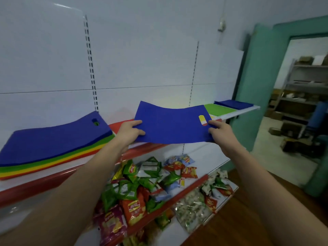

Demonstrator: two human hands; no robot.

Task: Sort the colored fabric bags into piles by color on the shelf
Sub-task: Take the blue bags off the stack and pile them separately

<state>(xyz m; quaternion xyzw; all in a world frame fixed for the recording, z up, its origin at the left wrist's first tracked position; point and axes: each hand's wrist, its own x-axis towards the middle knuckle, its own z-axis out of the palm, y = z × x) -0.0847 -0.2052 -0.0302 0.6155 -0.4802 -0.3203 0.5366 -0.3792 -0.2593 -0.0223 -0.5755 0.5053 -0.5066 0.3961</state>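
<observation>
Both bare forearms reach up from the bottom corners of the frame toward its middle. The left hand pinches the left edge of a blue fabric bag, thumb on top, fingers curled beneath. The right hand grips the bag's right edge the same way (thumb lying over the top surface), wrist slightly bent.

Both hands hold one blue fabric bag flat above the upper shelf. The left hand pinches its left edge, and the right hand pinches its right edge just below the handle cut-out. Left of the grip lies a mixed stack, blue on top. Beyond the right-hand grip lie a green pile and a blue pile. Below the grip sit snack packets.
</observation>
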